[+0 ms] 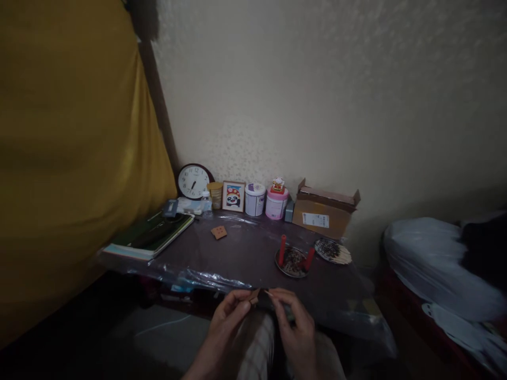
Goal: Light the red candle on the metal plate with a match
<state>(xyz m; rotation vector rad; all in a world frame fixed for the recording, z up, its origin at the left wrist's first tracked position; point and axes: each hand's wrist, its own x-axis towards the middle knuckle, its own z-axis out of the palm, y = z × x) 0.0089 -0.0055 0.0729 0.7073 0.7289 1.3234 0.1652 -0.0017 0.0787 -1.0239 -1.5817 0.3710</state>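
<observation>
My left hand [227,315] pinches a small brown matchbox [254,296] at the near edge of a low dark table [245,250]. My right hand [295,324] is close beside it, fingers closed on a thin matchstick [268,292] whose tip points at the box. Both hands sit over my lap, just in front of the table's plastic-covered edge. Beyond them on the table stands a round metal dish [292,262] with two red candles [282,249] upright in it.
A plate of used sticks [332,250] lies right of the dish. Along the wall stand a clock [193,181], a framed picture [233,196], tins [255,199], a cardboard box [325,209]. Books [152,236] lie at left, a yellow curtain [67,158] beyond. White bags [431,258] sit at right.
</observation>
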